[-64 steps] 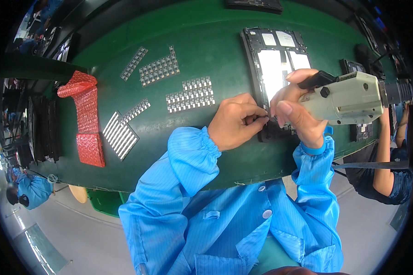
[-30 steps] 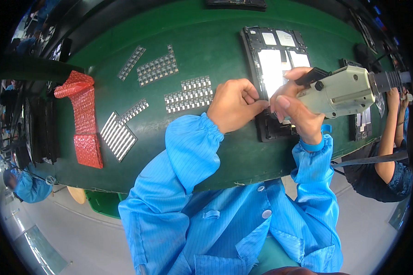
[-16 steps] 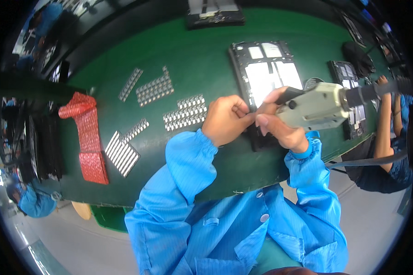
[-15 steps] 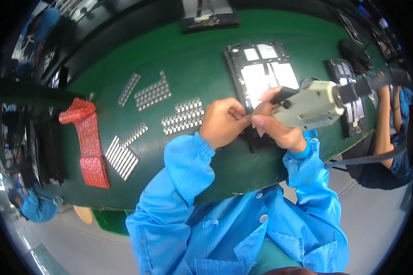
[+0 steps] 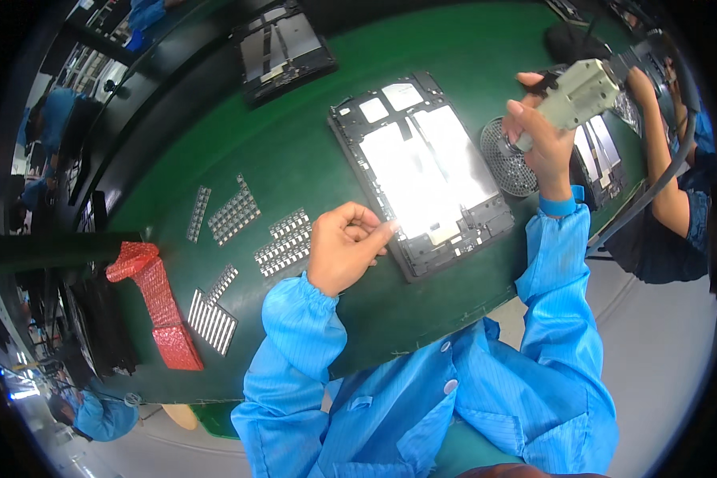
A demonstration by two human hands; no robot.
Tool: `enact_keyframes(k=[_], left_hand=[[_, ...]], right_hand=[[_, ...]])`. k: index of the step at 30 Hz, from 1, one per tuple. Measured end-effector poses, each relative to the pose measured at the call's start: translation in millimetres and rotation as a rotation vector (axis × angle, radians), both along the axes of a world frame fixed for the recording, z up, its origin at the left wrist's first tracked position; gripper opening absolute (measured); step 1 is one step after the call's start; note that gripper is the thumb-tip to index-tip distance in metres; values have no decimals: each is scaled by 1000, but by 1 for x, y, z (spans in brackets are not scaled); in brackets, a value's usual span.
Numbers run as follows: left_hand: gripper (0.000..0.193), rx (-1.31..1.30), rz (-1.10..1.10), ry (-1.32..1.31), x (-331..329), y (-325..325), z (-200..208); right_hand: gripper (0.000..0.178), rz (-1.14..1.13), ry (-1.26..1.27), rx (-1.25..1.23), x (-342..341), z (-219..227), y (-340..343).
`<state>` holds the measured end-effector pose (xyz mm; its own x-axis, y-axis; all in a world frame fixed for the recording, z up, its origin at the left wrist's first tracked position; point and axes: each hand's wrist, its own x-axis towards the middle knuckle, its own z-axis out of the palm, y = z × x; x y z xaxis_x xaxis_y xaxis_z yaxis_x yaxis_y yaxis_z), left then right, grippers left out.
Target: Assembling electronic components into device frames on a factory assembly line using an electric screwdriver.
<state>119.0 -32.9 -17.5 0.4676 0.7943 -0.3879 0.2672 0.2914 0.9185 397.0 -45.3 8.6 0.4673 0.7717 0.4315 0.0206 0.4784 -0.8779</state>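
Note:
An opened flat device like a tablet (image 5: 422, 171), with a black frame and bright silver panels, lies before me on the green bench. At its left edge my left hand (image 5: 349, 245) has thumb and forefinger pinched together; whatever they hold, if anything, is too small to see. Off the device's right side, my right hand (image 5: 540, 135) grips a pale green, gun-like corded tool (image 5: 577, 94), raised over a round black mesh piece (image 5: 508, 159). Strips of small parts (image 5: 287, 243) lie left of my left hand, with more strips (image 5: 235, 213) farther off.
Red bubble wrap (image 5: 159, 303) and a striped sheet of white strips (image 5: 213, 320) lie at the left. Another opened device (image 5: 283, 49) sits at the back, a third (image 5: 599, 159) at the right. Beside it is another person's arm (image 5: 660, 151). A cable (image 5: 669, 171) hangs at right.
My right hand has lifted the tool away from the device's left edge, up and to the right. My left hand remains at that edge, still pinched. The whole view has shifted and turned.

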Motion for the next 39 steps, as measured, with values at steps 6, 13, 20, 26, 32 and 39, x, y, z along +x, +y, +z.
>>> enact_keyframes(k=[6, 13, 20, 26, 32, 39], left_hand=[[22, -3, 17, 32, 2, -2, 4], [23, -9, 26, 38, 3, -3, 4], [17, 316, 29, 83, 0, -18, -6], [19, 1270, -257, -52, -1, -59, -4], [28, 1380, -413, 56, 13, -63, -10], [27, 1404, -370, 33, 9, -65, -16]], right_hand=[[30, -15, -58, -49, 3, -4, 3], [31, -42, -109, -65, 6, -9, 3], [30, -36, -96, -56, 2, -5, 3], [33, -7, -23, 31, -6, 5, -1], [36, 284, -2, 106, -69, 30, -15], [37, 457, -17, -29, -134, 21, -10]])
